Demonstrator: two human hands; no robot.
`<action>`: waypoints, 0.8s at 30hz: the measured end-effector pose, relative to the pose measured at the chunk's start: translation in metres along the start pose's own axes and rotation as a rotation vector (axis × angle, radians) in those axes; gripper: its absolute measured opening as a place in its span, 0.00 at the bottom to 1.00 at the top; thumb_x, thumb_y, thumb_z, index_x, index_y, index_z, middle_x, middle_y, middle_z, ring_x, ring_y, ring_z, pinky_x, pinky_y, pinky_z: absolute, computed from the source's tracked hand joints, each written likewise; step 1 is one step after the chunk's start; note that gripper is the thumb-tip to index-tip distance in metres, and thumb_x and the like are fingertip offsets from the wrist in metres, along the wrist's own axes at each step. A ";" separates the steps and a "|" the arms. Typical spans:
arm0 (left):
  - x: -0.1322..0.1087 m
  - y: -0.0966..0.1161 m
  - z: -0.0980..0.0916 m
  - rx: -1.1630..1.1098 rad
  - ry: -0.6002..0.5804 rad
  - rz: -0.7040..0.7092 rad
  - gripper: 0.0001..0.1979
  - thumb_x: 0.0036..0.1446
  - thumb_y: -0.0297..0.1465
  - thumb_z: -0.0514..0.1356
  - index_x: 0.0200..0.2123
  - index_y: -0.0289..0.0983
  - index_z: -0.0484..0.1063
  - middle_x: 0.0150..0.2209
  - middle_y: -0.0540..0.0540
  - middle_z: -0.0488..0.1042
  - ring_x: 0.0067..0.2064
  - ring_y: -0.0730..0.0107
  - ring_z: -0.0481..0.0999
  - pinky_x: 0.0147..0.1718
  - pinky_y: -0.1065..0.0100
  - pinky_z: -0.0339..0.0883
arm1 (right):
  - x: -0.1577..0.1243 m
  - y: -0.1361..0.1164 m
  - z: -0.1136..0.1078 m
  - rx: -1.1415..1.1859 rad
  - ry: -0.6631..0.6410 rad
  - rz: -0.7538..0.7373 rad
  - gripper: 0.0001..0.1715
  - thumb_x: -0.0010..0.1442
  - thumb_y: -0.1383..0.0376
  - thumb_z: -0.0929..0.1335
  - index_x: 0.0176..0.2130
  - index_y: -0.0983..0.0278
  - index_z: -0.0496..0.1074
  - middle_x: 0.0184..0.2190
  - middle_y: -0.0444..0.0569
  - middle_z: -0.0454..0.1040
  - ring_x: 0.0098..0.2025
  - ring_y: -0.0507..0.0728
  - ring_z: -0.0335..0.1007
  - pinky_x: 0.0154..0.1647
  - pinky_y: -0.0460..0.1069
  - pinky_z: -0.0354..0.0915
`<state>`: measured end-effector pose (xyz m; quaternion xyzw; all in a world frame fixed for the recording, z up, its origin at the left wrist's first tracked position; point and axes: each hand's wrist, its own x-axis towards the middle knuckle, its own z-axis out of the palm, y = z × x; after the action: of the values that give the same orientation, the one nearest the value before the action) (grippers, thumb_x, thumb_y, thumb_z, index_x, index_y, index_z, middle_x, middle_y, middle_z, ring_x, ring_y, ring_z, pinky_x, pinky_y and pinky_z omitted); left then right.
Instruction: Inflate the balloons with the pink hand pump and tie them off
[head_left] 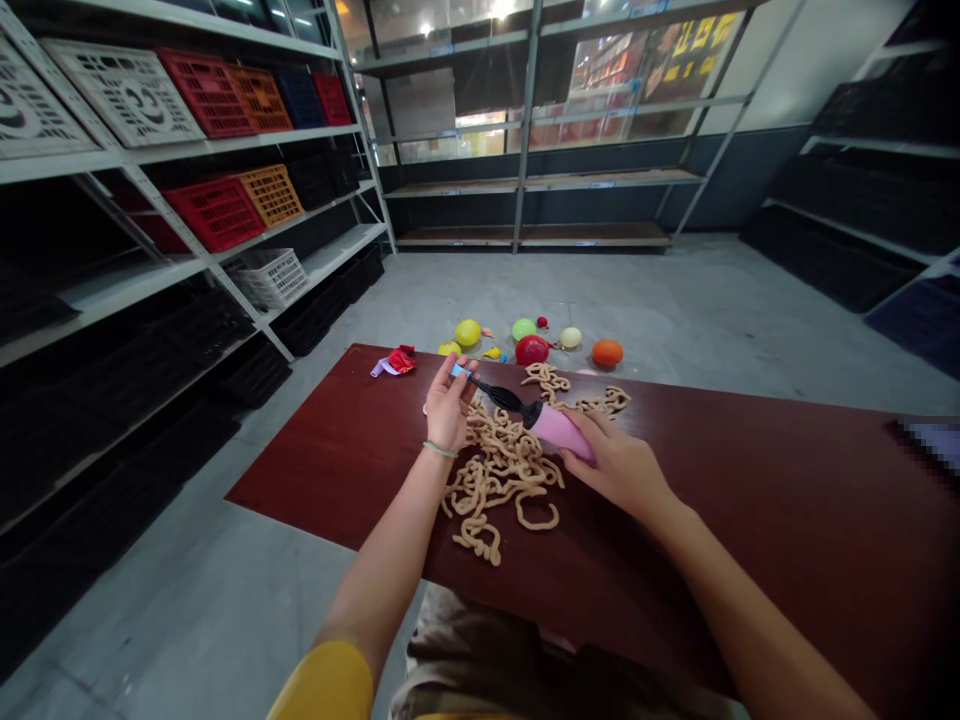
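A pink pump (561, 432) is meeting a blue piece (460, 371) at its black nozzle (504, 397); the right hand (622, 465) is gripping the pump; the left hand (448, 408) is pinching the piece; both are hovering over tan coils (501, 452) on a brown table (352, 450).

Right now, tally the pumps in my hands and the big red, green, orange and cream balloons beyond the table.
Pink pump: 1
Big red balloon: 1
Big green balloon: 1
Big orange balloon: 1
Big cream balloon: 1
Total: 5
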<state>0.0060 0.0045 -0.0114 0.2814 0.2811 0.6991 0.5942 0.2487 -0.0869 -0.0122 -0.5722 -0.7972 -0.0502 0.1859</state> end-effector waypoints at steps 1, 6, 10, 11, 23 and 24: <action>0.000 0.000 0.000 0.008 -0.005 0.006 0.26 0.57 0.25 0.64 0.59 0.43 0.67 0.57 0.44 0.72 0.60 0.62 0.72 0.57 0.62 0.67 | 0.000 0.000 0.000 0.006 0.001 0.002 0.33 0.63 0.55 0.64 0.65 0.58 0.60 0.59 0.53 0.69 0.50 0.62 0.74 0.37 0.51 0.73; -0.002 -0.004 0.002 0.104 -0.017 0.040 0.26 0.57 0.26 0.64 0.59 0.43 0.68 0.59 0.44 0.70 0.59 0.61 0.72 0.56 0.63 0.68 | 0.000 -0.002 -0.001 0.030 0.022 0.010 0.33 0.63 0.55 0.64 0.65 0.59 0.60 0.59 0.53 0.69 0.51 0.62 0.74 0.39 0.53 0.74; -0.004 -0.007 0.003 0.162 -0.036 0.071 0.27 0.56 0.29 0.66 0.59 0.43 0.69 0.61 0.43 0.68 0.58 0.60 0.73 0.54 0.64 0.68 | 0.000 -0.003 -0.002 0.015 0.024 0.020 0.33 0.63 0.55 0.64 0.64 0.59 0.60 0.59 0.54 0.69 0.48 0.61 0.75 0.39 0.53 0.73; -0.005 -0.008 0.003 0.171 -0.040 0.077 0.28 0.55 0.30 0.67 0.59 0.43 0.69 0.62 0.43 0.68 0.58 0.59 0.73 0.54 0.64 0.68 | 0.000 -0.003 -0.003 0.013 0.020 0.024 0.33 0.63 0.55 0.64 0.64 0.59 0.60 0.59 0.54 0.69 0.48 0.61 0.75 0.39 0.52 0.73; -0.007 -0.005 0.004 0.209 -0.098 0.057 0.31 0.54 0.31 0.68 0.61 0.48 0.68 0.64 0.43 0.65 0.55 0.61 0.76 0.51 0.65 0.70 | 0.000 -0.004 -0.002 0.067 0.021 0.026 0.32 0.62 0.56 0.66 0.63 0.59 0.62 0.57 0.53 0.71 0.48 0.61 0.75 0.38 0.52 0.73; -0.007 -0.005 0.005 0.214 -0.108 0.048 0.31 0.53 0.31 0.68 0.61 0.47 0.68 0.65 0.43 0.65 0.54 0.61 0.77 0.50 0.66 0.71 | -0.001 -0.004 -0.002 0.065 0.022 0.028 0.33 0.61 0.56 0.66 0.63 0.59 0.62 0.57 0.53 0.71 0.47 0.61 0.75 0.38 0.52 0.73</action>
<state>0.0138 -0.0017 -0.0117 0.3870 0.3147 0.6629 0.5583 0.2455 -0.0894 -0.0103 -0.5764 -0.7881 -0.0278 0.2140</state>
